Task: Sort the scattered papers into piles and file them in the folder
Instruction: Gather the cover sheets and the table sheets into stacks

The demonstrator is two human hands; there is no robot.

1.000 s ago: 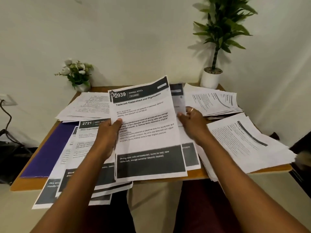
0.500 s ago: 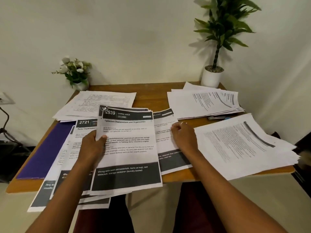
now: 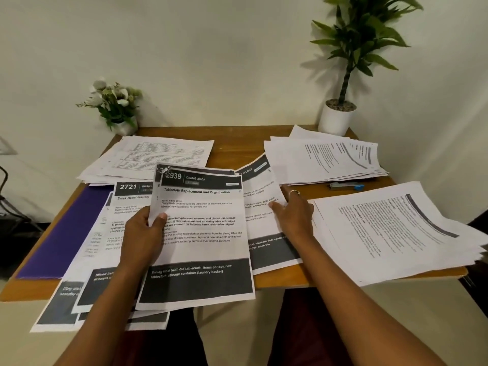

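Table (image 3: 232,143): tan wood, smooth, rectangular, mostly under paper.

Near-right pile (image 3: 396,233): white printed sheets, loosely fanned, overhanging the front edge. Far-right pile (image 3: 322,159): same paper, fanned, just in front of a white plant pot (image 3: 336,118). Far-left pile (image 3: 158,154): fine-print sheets, flatter.

Folder (image 3: 66,233): purple, matte, lying flat along the left edge, partly under the near-left pile (image 3: 129,199), whose sheets carry dark header and footer bands; top one reads "2721".

2939 sheet (image 3: 203,247): white with dark bands, raised slightly and overlapping the near-left pile; a second sheet's edge shows behind its top.

Balcony sheet (image 3: 260,228): same layout, flat on the table at centre-right.

Left hand (image 3: 144,233): pinches the 2939 sheet at its left edge, thumb (image 3: 161,216) on the printed face, fingers curled behind.

Right hand (image 3: 295,215): fingers straight and spread, tips on the balcony sheet, gripping nothing; ring (image 3: 294,192) on one finger.

Small grey-and-blue object (image 3: 346,185) between the two right piles; cannot tell what it is.
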